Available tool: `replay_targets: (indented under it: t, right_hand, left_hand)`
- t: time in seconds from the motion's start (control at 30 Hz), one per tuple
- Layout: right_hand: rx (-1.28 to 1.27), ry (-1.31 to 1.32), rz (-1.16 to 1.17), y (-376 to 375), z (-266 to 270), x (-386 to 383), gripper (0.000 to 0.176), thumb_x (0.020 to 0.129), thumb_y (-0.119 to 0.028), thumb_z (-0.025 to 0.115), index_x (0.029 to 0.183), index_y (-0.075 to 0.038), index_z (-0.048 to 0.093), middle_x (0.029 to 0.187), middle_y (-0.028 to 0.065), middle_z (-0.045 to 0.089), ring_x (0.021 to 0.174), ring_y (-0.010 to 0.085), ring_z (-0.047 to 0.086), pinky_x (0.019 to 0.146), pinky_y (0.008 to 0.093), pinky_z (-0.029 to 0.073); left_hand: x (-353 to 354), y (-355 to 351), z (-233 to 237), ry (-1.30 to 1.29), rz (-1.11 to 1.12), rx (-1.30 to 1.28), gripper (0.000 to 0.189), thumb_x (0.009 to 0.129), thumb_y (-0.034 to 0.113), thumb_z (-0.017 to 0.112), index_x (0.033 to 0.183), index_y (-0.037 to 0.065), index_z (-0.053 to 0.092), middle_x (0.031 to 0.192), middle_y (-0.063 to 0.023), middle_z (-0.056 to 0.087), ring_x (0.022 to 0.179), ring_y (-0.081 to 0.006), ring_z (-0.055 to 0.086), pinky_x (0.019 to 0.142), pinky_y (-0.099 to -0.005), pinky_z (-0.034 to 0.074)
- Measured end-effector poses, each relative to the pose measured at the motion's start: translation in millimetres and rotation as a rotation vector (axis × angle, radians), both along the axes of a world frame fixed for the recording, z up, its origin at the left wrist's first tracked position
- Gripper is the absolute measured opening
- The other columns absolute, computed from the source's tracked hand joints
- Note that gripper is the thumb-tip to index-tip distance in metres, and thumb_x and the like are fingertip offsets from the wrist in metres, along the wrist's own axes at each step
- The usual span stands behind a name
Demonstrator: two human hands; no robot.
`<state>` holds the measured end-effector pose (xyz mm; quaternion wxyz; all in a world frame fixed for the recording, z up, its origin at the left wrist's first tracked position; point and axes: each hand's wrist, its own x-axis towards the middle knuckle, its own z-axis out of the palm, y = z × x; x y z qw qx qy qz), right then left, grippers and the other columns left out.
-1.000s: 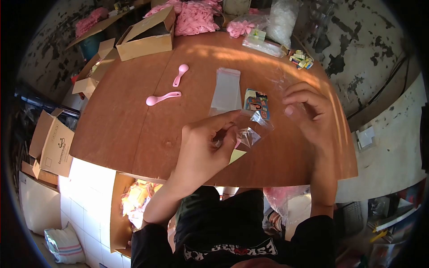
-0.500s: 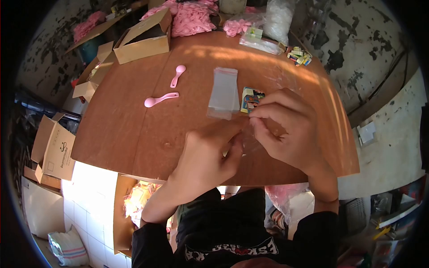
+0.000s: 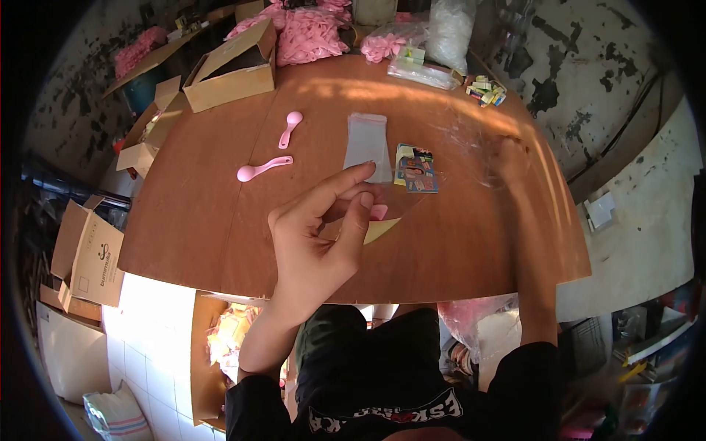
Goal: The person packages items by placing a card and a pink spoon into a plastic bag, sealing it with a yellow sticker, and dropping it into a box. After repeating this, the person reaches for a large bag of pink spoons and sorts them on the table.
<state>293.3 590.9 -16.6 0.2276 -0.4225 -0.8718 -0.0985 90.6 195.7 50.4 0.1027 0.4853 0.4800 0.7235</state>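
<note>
My left hand (image 3: 316,235) is closed in a pinch over the middle of the table, holding a clear plastic bag. Beside its fingers a pink piece (image 3: 378,212) and a pale yellow edge (image 3: 382,231) show, partly hidden. My right hand (image 3: 510,151) is smeared by motion at the right, near crumpled clear film (image 3: 471,147); its fingers cannot be made out. A stack of flat clear bags (image 3: 366,140) lies beyond my left hand, with small printed cards (image 3: 417,170) to its right. Two pink spoons (image 3: 254,170) (image 3: 291,126) rest at the left.
At the table's (image 3: 191,220) far edge are an open cardboard box (image 3: 232,79), bagged pink items (image 3: 312,35), a bag of clear plastic (image 3: 448,37) and several small boxes (image 3: 485,92). Another carton (image 3: 92,250) stands left of the table.
My hands have parted. The right one has moved away to the right and forward, uncovering the printed cards; the left has shifted slightly left and turned upward, showing pink and yellow pieces.
</note>
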Motion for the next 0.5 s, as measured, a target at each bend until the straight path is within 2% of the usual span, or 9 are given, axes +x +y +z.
replay_targets:
  t: [0.07,0.1,0.17,0.23,0.3,0.37,0.43,0.47,0.5]
  right_hand:
    - [-0.228,0.496,-0.113,1,-10,-5,0.034,0.080,-0.014,0.064,0.114,-0.009,0.064,0.096,0.0115,0.067,0.085,0.0143,0.064,0.073,0.0318,0.053]
    - [-0.232,0.484,-0.104,5,-13,-5,0.034,0.080,-0.014,0.064,0.114,-0.009,0.064,0.096,0.0115,0.067,0.085,0.0143,0.064,0.073,0.0318,0.053]
    - [-0.272,0.484,0.147,-78,34,-28,0.039,0.081,-0.017,0.069,0.119,-0.009,0.064,0.102,0.0111,0.068,0.091,0.0143,0.065,0.073,0.0327,0.054]
    - [-0.818,0.606,0.590,-139,66,-45,0.036,0.082,-0.021,0.074,0.114,-0.008,0.067,0.102,0.0079,0.068,0.095,0.0142,0.064,0.074,0.0326,0.054]
    - [-0.849,0.557,1.086,-182,77,-57,0.033,0.083,-0.022,0.075,0.109,-0.004,0.068,0.102,0.0061,0.068,0.095,0.0143,0.064,0.075,0.0301,0.054]
    - [-0.814,0.602,1.063,-217,77,-66,0.031,0.082,-0.018,0.075,0.106,-0.002,0.068,0.101,0.0069,0.068,0.094,0.0144,0.064,0.074,0.0294,0.053]
    - [-0.786,0.648,1.042,-231,86,-69,0.028,0.081,-0.015,0.075,0.104,0.000,0.067,0.099,0.0078,0.068,0.092,0.0146,0.065,0.074,0.0288,0.053]
    - [-0.607,0.607,1.046,-233,94,-69,0.023,0.081,-0.011,0.074,0.099,0.001,0.068,0.095,0.0083,0.068,0.088,0.0150,0.065,0.074,0.0286,0.052]
    - [-0.429,0.565,1.042,-235,99,-70,0.018,0.080,-0.008,0.073,0.094,0.002,0.069,0.090,0.0088,0.069,0.084,0.0154,0.065,0.074,0.0283,0.051]
  left_hand:
    - [-1,3,-5,-0.019,0.036,-0.032,0.026,0.088,-0.006,0.059,0.113,-0.007,0.063,0.085,-0.0137,0.072,0.079,-0.0161,0.071,0.072,-0.0247,0.056]
    - [-1,7,-8,-0.020,0.044,0.006,0.025,0.088,-0.006,0.058,0.113,-0.007,0.064,0.086,-0.0135,0.072,0.079,-0.0160,0.071,0.071,-0.0248,0.056]
    - [3,9,-11,-0.018,0.033,0.011,0.025,0.088,-0.007,0.058,0.112,-0.007,0.064,0.086,-0.0133,0.072,0.079,-0.0159,0.071,0.071,-0.0249,0.056]
    - [5,14,-8,-0.073,-0.002,-0.043,0.026,0.088,-0.007,0.057,0.114,-0.007,0.063,0.088,-0.0134,0.072,0.079,-0.0164,0.071,0.071,-0.0250,0.056]
    - [7,17,-7,-0.092,-0.019,-0.049,0.026,0.089,-0.007,0.057,0.114,-0.007,0.063,0.090,-0.0138,0.072,0.079,-0.0166,0.071,0.071,-0.0248,0.056]
    - [7,18,-9,-0.112,-0.031,-0.055,0.027,0.089,-0.008,0.057,0.115,-0.007,0.062,0.091,-0.0142,0.071,0.079,-0.0168,0.070,0.071,-0.0245,0.056]
    - [6,18,-15,-0.157,-0.127,-0.031,0.039,0.088,-0.005,0.061,0.126,-0.006,0.053,0.107,-0.0169,0.068,0.092,-0.0198,0.069,0.081,-0.0269,0.054]
    - [6,18,-16,-0.157,-0.126,-0.036,0.039,0.088,-0.005,0.061,0.126,-0.006,0.053,0.107,-0.0169,0.068,0.092,-0.0198,0.069,0.081,-0.0269,0.054]
    - [6,19,-16,-0.166,-0.121,0.075,0.047,0.087,-0.003,0.064,0.131,-0.004,0.047,0.116,-0.0182,0.063,0.102,-0.0219,0.065,0.088,-0.0299,0.051]
